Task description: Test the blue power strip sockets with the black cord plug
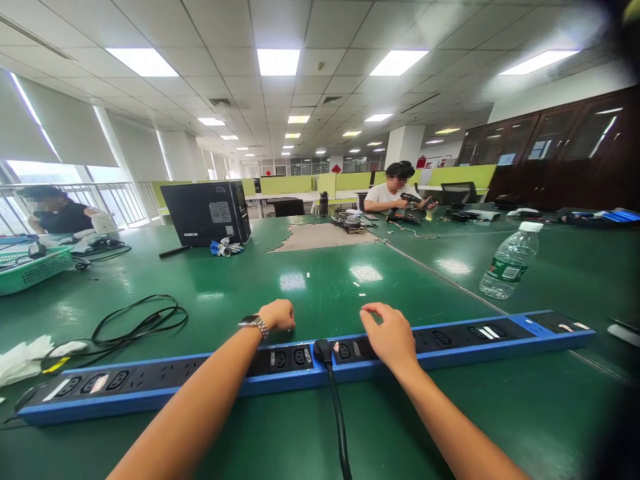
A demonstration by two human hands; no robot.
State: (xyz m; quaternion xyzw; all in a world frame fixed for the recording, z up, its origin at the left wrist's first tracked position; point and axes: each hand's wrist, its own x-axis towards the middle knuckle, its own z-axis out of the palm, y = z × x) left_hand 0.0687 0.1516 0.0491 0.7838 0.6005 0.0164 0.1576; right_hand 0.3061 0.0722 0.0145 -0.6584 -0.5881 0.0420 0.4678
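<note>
A long blue power strip (290, 385) with black socket panels lies across the green table in front of me. Near its middle a black plug (323, 351) is in the strip, its thick cable (338, 413) running toward me. My left hand (278, 315), with a watch (254, 325) on the wrist, is closed in a fist just beyond the strip; the inside of the fingers is hidden. Over the strip, right of the plug, my right hand (393, 337) is loosely curved and open, with nothing visible in it.
A clear bottle (511, 261) stands at right. Left lie a looped black cable (145, 327), white crumpled material (23, 357) and a green basket (37, 270). A black computer case (205, 213) stands farther back, near gloves (227, 248). Two people sit at the table's far sides.
</note>
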